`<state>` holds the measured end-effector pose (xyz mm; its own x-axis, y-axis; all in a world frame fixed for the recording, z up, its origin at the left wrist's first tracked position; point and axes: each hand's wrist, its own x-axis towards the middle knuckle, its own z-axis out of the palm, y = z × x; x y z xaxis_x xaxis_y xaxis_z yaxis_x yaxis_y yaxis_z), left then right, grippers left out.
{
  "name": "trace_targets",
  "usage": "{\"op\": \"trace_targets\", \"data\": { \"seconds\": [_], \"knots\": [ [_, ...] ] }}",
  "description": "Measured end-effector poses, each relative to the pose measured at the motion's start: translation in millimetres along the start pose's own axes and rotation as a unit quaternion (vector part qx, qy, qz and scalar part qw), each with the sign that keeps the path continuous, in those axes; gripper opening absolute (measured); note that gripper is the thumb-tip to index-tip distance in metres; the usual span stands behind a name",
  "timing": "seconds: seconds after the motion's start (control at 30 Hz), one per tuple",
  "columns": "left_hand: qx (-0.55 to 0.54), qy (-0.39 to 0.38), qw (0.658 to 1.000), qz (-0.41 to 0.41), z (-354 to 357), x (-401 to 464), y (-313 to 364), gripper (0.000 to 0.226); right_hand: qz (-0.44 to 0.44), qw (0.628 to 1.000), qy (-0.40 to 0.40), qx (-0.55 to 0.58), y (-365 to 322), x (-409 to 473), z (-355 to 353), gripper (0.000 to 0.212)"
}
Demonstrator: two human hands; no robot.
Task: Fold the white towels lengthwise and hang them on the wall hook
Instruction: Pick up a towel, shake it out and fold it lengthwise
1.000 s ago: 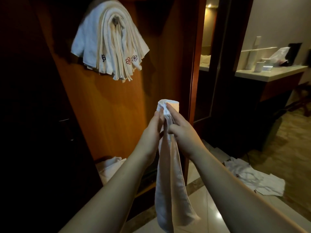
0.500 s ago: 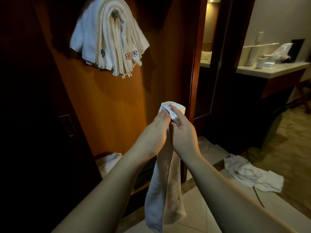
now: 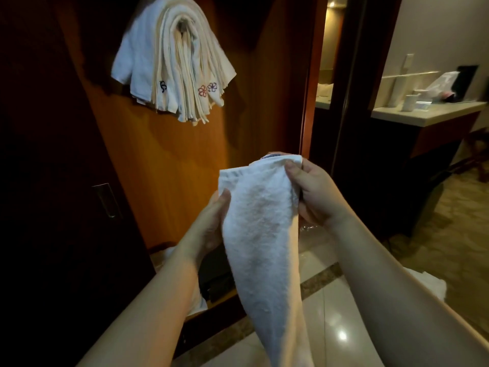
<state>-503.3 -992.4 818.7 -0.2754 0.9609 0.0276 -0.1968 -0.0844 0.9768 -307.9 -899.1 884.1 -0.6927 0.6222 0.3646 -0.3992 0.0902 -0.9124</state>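
Fingers (image 3: 292,165) of the right hand (image 3: 315,192) pinch the white towel (image 3: 260,229) at its top; the left hand (image 3: 211,221) grips its side, keeping it long and narrow to join the hung towels (image 3: 172,62) up on the wooden wall (image 3: 164,168)

towel (image 3: 262,234): nubby matt terry cloth | wall panel (image 3: 172,160) behind hands: smooth satin wood | floor tile (image 3: 330,321) below hands: glossy

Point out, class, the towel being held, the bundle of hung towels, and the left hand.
Towel (image 3: 260,229): head view, on the middle of its front face.
Hung towels (image 3: 174,62): head view, on the middle of the bundle.
Left hand (image 3: 209,226): head view, on the palm side beside the towel's left edge.
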Motion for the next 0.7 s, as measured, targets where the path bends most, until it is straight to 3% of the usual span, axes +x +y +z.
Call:
{"op": "trace_targets", "data": {
  "seconds": [0.07, 0.13, 0.27, 0.3, 0.37, 0.47, 0.5, 0.7],
  "knots": [
    [-0.005, -0.057, 0.998, -0.006, -4.0, -4.7, -2.6, 0.116, -0.012, 1.000, -0.005, 0.024, -8.6, 2.1, -2.3, 0.032],
    [-0.013, -0.078, 0.997, -0.005, -7.4, -4.4, -0.6, 0.111, -0.022, 0.999, 0.004, 0.048, -16.4, 3.1, -6.5, 0.032],
    [-0.027, -0.072, 0.995, 0.057, -12.7, 0.6, 17.6, 0.033, -0.033, 0.996, 0.022, 0.084, -24.7, -1.4, -20.4, 0.031],
    [-0.033, -0.076, 0.994, 0.066, -11.5, 0.4, 22.4, 0.025, -0.032, 0.995, 0.027, 0.088, -24.9, -3.0, -23.3, 0.031],
    [-0.055, -0.093, 0.992, 0.067, -4.1, -0.4, 29.6, 0.041, -0.030, 0.995, 0.033, 0.089, -23.7, -4.6, -26.8, 0.031],
    [-0.045, -0.107, 0.993, 0.024, 8.1, -2.4, 34.2, 0.087, -0.033, 0.996, 0.031, 0.075, -21.9, -3.2, -26.4, 0.033],
    [-0.028, -0.107, 0.994, 0.014, 10.6, -3.4, 35.5, 0.091, -0.036, 0.996, 0.031, 0.075, -22.2, -2.7, -26.7, 0.033],
    [0.040, -0.079, 0.995, 0.036, 13.6, -8.4, 46.6, 0.057, -0.043, 0.996, 0.051, 0.063, -24.4, -9.2, -43.8, 0.035]
  ]
}}
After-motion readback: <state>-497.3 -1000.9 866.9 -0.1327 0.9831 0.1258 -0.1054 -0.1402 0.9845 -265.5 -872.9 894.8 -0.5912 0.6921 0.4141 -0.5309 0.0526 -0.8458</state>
